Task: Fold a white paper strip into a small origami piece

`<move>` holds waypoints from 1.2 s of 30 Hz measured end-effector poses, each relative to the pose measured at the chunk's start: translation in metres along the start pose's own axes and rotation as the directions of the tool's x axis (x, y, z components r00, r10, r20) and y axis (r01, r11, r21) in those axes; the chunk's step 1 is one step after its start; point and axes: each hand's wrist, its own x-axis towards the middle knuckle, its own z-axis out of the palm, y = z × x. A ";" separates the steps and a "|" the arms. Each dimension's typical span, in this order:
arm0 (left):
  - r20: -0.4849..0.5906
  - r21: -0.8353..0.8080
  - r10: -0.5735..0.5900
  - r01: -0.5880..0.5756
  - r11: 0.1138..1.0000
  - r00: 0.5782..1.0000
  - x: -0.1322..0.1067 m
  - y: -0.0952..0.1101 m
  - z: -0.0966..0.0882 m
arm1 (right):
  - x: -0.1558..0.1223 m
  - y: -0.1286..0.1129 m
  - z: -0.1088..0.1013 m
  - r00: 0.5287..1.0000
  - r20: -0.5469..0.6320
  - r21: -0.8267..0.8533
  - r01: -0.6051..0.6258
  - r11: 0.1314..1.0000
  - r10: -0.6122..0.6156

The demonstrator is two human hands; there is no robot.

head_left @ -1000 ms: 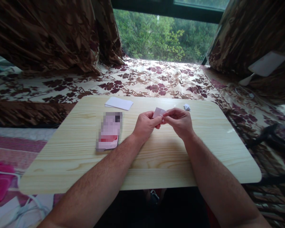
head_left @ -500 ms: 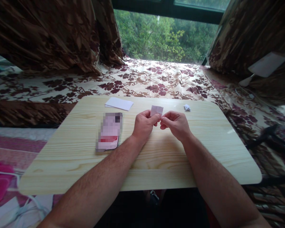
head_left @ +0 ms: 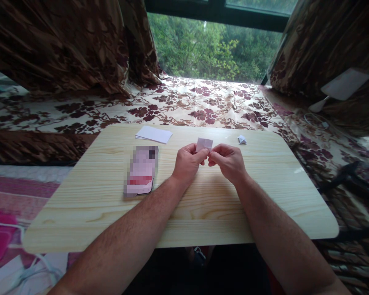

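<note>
A small folded piece of white paper (head_left: 204,144) stands up between my two hands above the middle of the light wooden table (head_left: 264,196). My left hand (head_left: 189,163) pinches its lower left corner with thumb and forefinger. My right hand (head_left: 229,162) is closed in a pinch right beside the paper's lower right edge, fingertips touching or nearly touching it. A stack of white paper sheets (head_left: 154,134) lies at the table's far edge. A tiny folded paper shape (head_left: 242,139) sits at the far right of the table.
A phone (head_left: 141,171) lies flat left of my left hand. Floral cloth (head_left: 187,102) covers the ledge behind the table, with curtains on both sides of a window. A pink item and white cable (head_left: 6,246) lie at the lower left.
The paper has turned from tilted to upright. My right hand slid down from the paper's top edge to its lower right side, and both hands shifted slightly.
</note>
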 end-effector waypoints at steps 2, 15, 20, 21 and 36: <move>0.023 -0.031 0.000 0.001 1.000 1.000 0.000 0.000 0.000 | 0.000 0.002 -0.001 1.000 -0.001 -0.010 0.024 1.000 -0.024; 0.021 -0.024 0.001 0.000 1.000 1.000 0.000 0.001 -0.002 | -0.002 0.001 0.001 0.996 0.002 -0.158 0.085 0.984 -0.085; 0.010 -0.031 -0.002 0.002 1.000 1.000 0.000 0.002 0.000 | -0.004 0.000 0.002 0.994 -0.005 -0.192 0.106 0.976 -0.109; 0.006 -0.029 -0.002 0.002 1.000 1.000 0.000 0.002 0.000 | -0.004 0.000 0.002 0.994 -0.006 -0.200 0.106 0.974 -0.110; -0.012 0.041 0.021 -0.020 0.999 1.000 -0.002 0.004 0.000 | -0.005 0.002 0.004 0.994 0.009 -0.232 0.106 0.967 -0.107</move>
